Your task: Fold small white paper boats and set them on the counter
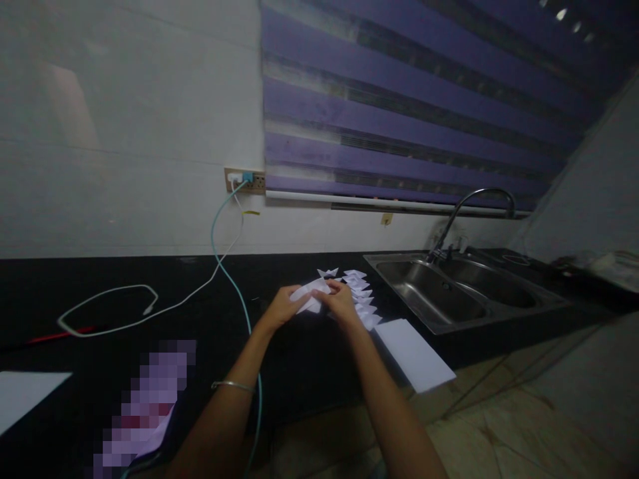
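Observation:
Between both hands, above the black countertop [304,366], is a partly folded sheet of white paper [312,290]. My left hand [282,307] grips its left side, and a bracelet circles that wrist. My right hand [341,301] pinches the right side, thumb on top of the paper. Just behind and to the right stand several folded paper boats [362,293] in a close row, partly hidden by my right hand. One more paper boat [328,273] sits beyond my fingers. A stack of white paper [415,356] lies to the right of my right forearm.
A double steel sink [429,293] with a curved faucet [449,223] is set in the counter at right. A teal cable [234,283] and a white cable [194,291] run from the wall outlet [244,179]. At left lie white paper [30,396] and a blurred-out object [144,406].

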Demonstrator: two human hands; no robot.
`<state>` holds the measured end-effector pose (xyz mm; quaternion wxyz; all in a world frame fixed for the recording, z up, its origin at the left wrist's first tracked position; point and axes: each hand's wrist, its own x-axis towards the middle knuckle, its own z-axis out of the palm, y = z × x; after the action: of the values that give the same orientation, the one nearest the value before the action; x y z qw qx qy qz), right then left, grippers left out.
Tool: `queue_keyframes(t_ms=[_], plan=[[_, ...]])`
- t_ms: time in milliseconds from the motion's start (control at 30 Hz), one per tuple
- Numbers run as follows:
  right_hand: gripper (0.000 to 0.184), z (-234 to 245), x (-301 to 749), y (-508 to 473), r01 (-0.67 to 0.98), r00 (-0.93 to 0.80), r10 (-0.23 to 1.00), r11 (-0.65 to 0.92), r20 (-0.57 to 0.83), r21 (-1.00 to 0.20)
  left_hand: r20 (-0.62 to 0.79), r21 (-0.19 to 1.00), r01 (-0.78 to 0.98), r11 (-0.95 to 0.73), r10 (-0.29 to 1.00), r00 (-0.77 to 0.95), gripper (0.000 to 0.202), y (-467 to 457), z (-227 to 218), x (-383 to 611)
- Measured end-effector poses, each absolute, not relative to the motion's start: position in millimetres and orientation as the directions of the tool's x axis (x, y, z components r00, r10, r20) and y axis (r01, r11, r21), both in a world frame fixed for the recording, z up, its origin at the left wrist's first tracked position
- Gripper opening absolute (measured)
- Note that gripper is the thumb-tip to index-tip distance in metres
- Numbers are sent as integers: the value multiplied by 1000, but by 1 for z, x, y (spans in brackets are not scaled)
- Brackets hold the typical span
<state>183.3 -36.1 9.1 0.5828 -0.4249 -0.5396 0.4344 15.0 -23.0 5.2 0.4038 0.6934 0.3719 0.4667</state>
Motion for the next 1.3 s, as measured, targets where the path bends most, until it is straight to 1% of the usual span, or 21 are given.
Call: queue_keyframes(t_ms=[133, 200, 400, 667, 833, 967, 1133, 1300], plan=[[39, 8, 184, -35, -90, 80, 975, 214, 207, -973, 352, 916, 83, -392, 887, 301, 36, -25, 6, 15], [38, 8, 186, -33, -97, 79, 978, 202, 194, -975, 326, 929, 70, -364, 892, 313, 36, -25, 6, 14], [38, 10, 190, -33, -88, 94, 974, 214, 206, -973, 241, 956, 52, -290, 873, 424, 30, -26, 5, 12], [37, 7, 192, -30, -30, 145, 971, 199, 192, -980, 301, 939, 36, -341, 870, 390, 32, -29, 10, 9], [35, 9, 193, -30, -72, 162, 978, 142, 129, -987, 294, 943, 45, -328, 893, 341, 38, -29, 14, 6], [36, 10, 194, -31, -79, 164, 975, 162, 147, -984, 285, 942, 73, -328, 895, 343, 40, -26, 10, 4], [40, 5, 196, -26, 12, 198, 963, 184, 183, -983, 314, 929, 72, -363, 876, 368, 41, -25, 8, 4], [36, 3, 194, -24, 21, 188, 957, 219, 219, -975, 340, 921, 73, -382, 882, 328, 45, -22, 5, 6]])
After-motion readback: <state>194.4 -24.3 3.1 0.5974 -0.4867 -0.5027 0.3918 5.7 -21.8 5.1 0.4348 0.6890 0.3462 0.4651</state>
